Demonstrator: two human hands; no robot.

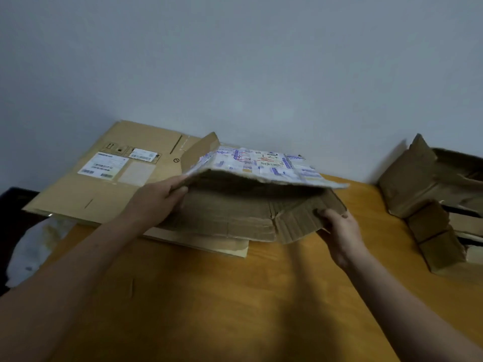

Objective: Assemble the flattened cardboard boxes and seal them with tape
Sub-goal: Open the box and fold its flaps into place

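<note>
A worn cardboard box (235,212) with white and blue printed tape on its top panel is held partly spread above the wooden table (235,296). My left hand (159,197) grips its upper left edge, thumb under the taped panel. My right hand (337,228) pinches the lower right flap. Under and behind it lies a large flattened box (104,178) with shipping labels, reaching past the table's left edge. No tape roll is in view.
Several crumpled, partly opened cardboard boxes (433,194) stand at the table's right end against the grey wall. A white bag (34,246) and a dark object (15,205) lie off the table's left side. Bare wood stretches along the near part of the table.
</note>
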